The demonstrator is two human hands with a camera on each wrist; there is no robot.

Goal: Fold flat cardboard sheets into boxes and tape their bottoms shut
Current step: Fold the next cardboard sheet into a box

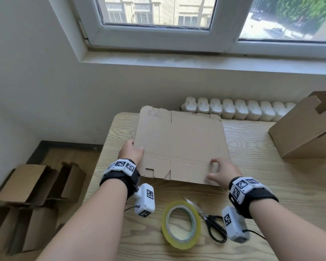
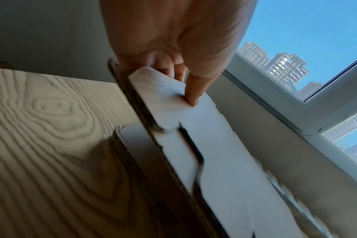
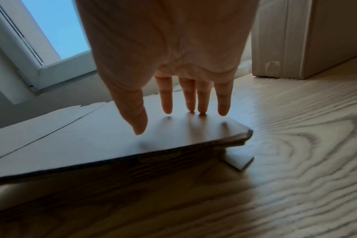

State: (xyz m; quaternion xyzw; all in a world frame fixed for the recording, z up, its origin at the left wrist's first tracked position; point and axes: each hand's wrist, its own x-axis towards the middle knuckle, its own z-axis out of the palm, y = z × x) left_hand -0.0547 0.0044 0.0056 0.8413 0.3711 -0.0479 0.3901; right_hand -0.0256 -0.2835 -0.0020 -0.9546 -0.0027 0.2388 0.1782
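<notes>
The flat cardboard sheet (image 1: 179,146) lies on the wooden table (image 1: 252,185) in front of me, its far edge reaching toward the radiator (image 1: 237,110) under the window, its near edge raised a little off the tabletop. My left hand (image 1: 131,152) has hold of the sheet's left edge: the thumb lies on top and the fingers curl underneath, so the cardboard is pinched between them. The left wrist view shows the same grip from below, with my thumb (image 2: 194,90) pressed onto the top face beside a cut notch.

My right hand (image 1: 223,173) is over the near right corner of the sheet, spread wide and holding nothing. In the right wrist view my fingers (image 3: 202,103) point straight down; the two middle tips touch the cardboard, while the thumb and the other tips sit just above it.

Nearer to me, between my wrists, a roll of clear tape (image 1: 181,224) lies flat on the table with the scissors (image 1: 209,221) just beside it on the right. A folded box (image 1: 305,129) stands at the table's right end, and more boxes (image 1: 30,185) sit on the floor to my left.
</notes>
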